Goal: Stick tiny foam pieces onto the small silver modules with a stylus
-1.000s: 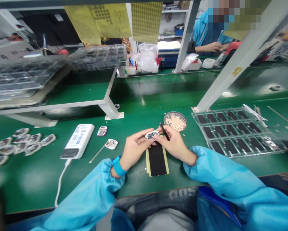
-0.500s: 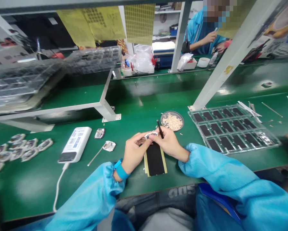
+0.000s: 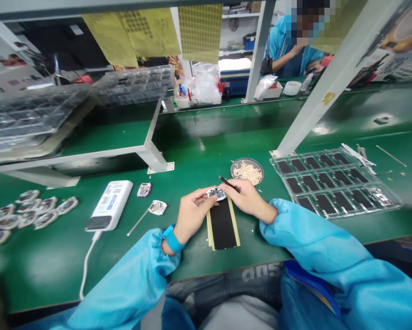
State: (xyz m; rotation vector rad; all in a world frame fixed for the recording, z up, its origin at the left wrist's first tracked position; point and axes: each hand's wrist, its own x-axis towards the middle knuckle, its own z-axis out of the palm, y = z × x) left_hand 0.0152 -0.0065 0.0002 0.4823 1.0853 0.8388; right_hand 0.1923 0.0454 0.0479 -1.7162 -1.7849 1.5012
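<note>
Two bare hands work above a black strip on a pale yellow backing (image 3: pixel 221 227), which lies on a green workbench (image 3: pixel 44 270). Just beyond the strip's far end, a small electronic module (image 3: pixel 216 194) is held above the bench. The narrowly closed fingers of the left hand (image 3: pixel 192 216), with a blue wristband (image 3: pixel 173 240) at the wrist, grip its left side. The right hand (image 3: pixel 249 199) holds a slender dark tool (image 3: pixel 229 184) between its fingers, with its fingertips at the module's right side. Farther beyond the strip lies a round mesh dish of pale granules (image 3: pixel 246 171). To the strip's right is a clear tray of black rectangular pieces (image 3: pixel 333 183). To its left are a white power bank (image 3: pixel 108 205), a second module with a thin metal rod (image 3: pixel 157 207), and a cluster of similar units (image 3: pixel 30 210). A co-worker in a blue gown (image 3: pixel 281 46) sits well beyond the strip.
</note>
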